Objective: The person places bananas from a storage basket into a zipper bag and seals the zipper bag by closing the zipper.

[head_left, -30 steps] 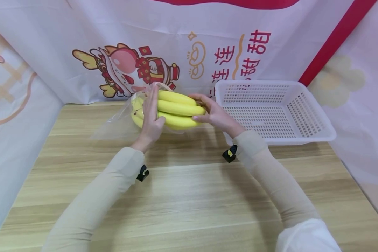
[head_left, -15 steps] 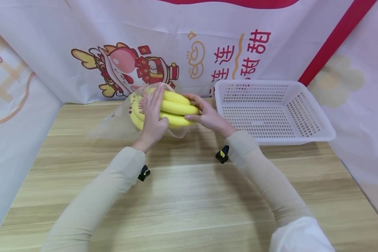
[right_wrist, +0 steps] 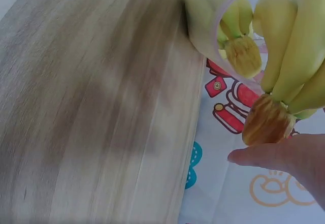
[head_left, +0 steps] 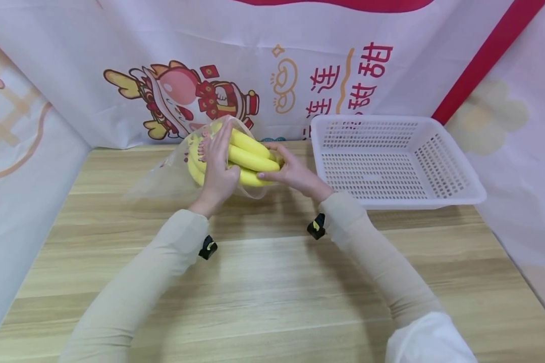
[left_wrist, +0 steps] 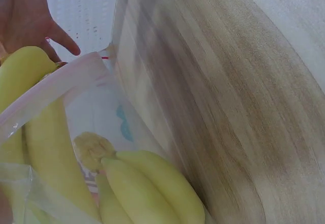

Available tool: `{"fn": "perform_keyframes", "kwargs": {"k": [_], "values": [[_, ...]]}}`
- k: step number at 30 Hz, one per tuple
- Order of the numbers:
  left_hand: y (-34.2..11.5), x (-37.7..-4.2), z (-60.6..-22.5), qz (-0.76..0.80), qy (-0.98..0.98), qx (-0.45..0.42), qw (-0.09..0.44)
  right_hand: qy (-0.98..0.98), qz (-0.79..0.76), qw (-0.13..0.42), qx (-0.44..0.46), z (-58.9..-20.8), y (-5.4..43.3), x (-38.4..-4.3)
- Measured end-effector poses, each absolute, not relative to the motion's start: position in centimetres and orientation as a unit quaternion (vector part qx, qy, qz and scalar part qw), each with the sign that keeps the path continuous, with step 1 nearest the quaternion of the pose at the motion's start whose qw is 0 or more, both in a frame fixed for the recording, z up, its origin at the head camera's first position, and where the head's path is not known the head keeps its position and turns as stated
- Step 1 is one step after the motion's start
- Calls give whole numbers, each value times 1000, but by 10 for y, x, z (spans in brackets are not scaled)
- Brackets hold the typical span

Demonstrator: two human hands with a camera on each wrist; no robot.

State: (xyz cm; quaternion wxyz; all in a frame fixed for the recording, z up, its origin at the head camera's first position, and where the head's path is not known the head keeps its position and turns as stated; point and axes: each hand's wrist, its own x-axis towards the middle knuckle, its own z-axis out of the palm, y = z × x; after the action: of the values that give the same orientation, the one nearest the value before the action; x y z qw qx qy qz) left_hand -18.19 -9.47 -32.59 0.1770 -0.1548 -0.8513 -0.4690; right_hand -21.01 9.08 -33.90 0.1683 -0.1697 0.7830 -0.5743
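A clear plastic bag (head_left: 163, 176) with a pinkish rim and red print lies on its side at the table's back. One bunch of bananas (left_wrist: 147, 191) is inside it. Another banana bunch (head_left: 254, 157) lies partly in the mouth, its brown stem (right_wrist: 266, 120) pointing out to the right. My left hand (head_left: 219, 174) holds the bag at its mouth, fingers stretched over the plastic. My right hand (head_left: 295, 172) presses at the stem end with fingers and thumb spread. Its thumb (right_wrist: 259, 155) lies straight beside the stem in the right wrist view.
A white perforated plastic basket (head_left: 372, 174) stands at the back right, close beyond my right hand. Behind the wooden table (head_left: 272, 287) hangs a printed white cloth (head_left: 263, 30), with more cloth on both sides.
My right hand has moved left, and the outer banana bunch has gone deeper into the bag and tilted down to the right. My left hand has stayed nearly in place.
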Motion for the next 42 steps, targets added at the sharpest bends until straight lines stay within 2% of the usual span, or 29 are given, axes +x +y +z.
{"fn": "perform_keyframes", "kwargs": {"k": [4, 12, 21, 31, 42], "values": [[-96, -182, -325, -467, -854, -151, 169, 782, -569, 181, -179, -342, 92, -210], [-98, -186, -322, -471, -857, -145, 152, 819, -526, 162, -161, -337, 90, -208], [-100, -187, -319, -460, -860, -147, 162, 838, -506, 141, -149, -332, 84, -208], [-101, -188, -316, -479, -853, -132, 163, 808, -564, 124, -114, -334, 96, -216], [-95, -184, -322, -464, -856, -151, 173, 796, -581, 102, -135, -336, 100, -219]]}}
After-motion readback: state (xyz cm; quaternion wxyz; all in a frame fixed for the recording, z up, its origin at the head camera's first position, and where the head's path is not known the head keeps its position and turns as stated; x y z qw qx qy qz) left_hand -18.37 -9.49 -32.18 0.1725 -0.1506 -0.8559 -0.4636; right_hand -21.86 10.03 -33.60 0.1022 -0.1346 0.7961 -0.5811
